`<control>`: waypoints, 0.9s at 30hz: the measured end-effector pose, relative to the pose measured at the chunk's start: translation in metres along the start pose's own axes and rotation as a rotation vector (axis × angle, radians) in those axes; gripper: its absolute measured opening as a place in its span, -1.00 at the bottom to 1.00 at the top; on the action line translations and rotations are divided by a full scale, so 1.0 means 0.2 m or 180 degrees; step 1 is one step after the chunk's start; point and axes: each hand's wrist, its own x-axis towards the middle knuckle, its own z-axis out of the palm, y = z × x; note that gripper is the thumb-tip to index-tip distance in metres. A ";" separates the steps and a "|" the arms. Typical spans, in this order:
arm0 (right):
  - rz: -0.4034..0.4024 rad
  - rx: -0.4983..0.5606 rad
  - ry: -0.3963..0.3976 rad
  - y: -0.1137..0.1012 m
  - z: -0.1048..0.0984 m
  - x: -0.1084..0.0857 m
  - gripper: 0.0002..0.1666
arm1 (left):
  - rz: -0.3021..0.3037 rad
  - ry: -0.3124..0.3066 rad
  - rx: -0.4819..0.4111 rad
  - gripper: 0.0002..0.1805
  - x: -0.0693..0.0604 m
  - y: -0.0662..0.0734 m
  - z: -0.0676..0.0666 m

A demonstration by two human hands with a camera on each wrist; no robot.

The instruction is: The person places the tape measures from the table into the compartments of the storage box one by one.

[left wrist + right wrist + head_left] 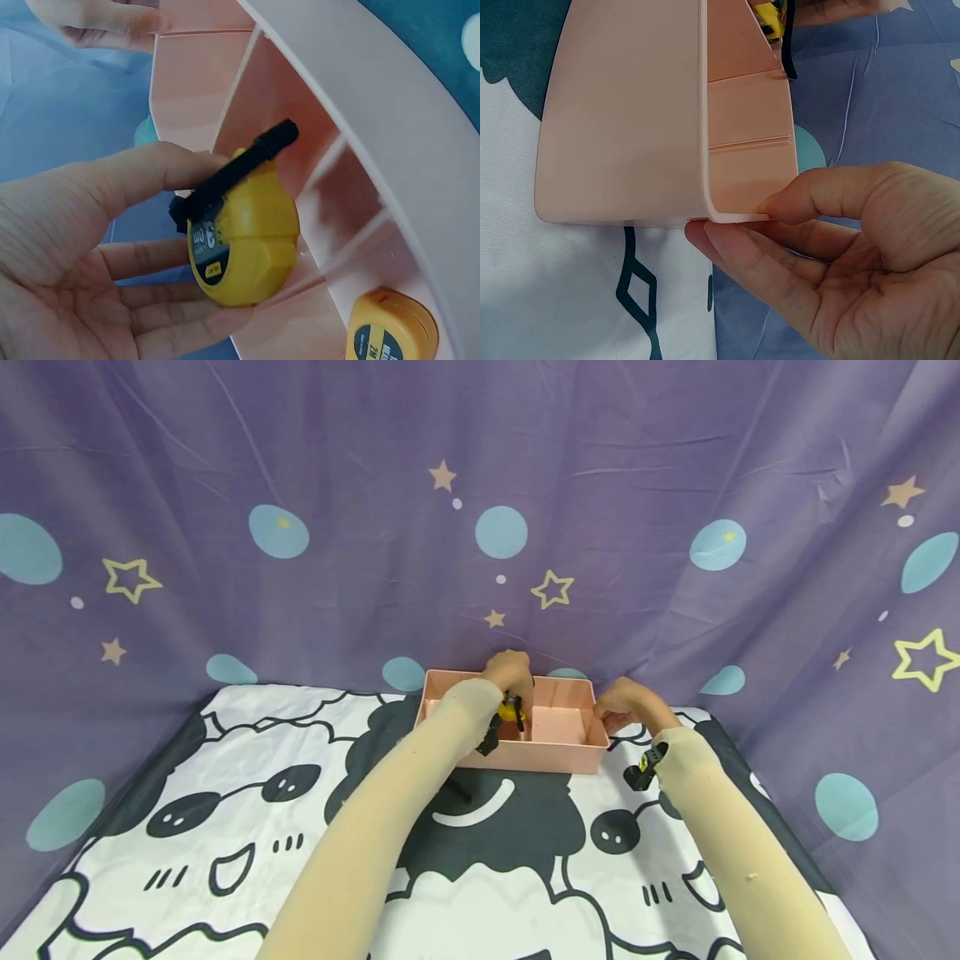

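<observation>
My left hand holds a yellow tape measure with a black strap between thumb and fingers, over the inside of a pink divided box. A second, orange-yellow tape measure lies in a compartment of the box, seen in the left wrist view. My right hand pinches the rim at the box's right end; in the right wrist view the thumb is on the inner side and the fingers are outside and below.
The box stands at the back of a table covered by a white and dark cartoon-print cloth. Right behind it hangs a purple curtain with stars and blue dots. Thin partitions divide the box inside.
</observation>
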 end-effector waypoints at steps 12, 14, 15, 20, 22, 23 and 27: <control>0.0065 -0.0129 0.0087 0.00 0.01 0.01 -0.80 | 0.0072 -0.0232 -0.0082 -0.13 0.03 -0.03 -0.01; 0.0061 -0.0141 0.0089 0.00 0.01 0.01 -0.82 | 0.0117 -0.0295 -0.0126 -0.10 0.04 -0.04 -0.01; 0.0059 -0.0134 0.0090 0.00 0.01 0.02 -0.84 | 0.0134 -0.0321 -0.0134 -0.08 0.04 -0.04 -0.01; 0.0052 -0.0136 0.0088 -0.01 0.01 0.02 -0.87 | 0.0235 -0.0318 -0.0056 0.00 0.04 -0.05 -0.01; 0.0061 -0.0156 0.0086 -0.01 0.01 0.02 -0.86 | 0.0271 -0.0287 -0.0030 -0.02 0.05 -0.06 0.00; 0.0072 -0.0157 0.0088 -0.01 0.01 0.02 -0.85 | 0.0282 -0.0275 -0.0022 -0.04 0.05 -0.06 0.00; 0.0100 -0.0167 0.0111 -0.01 0.01 0.02 -0.81 | 0.0274 -0.0213 -0.0026 -0.12 0.05 -0.05 0.02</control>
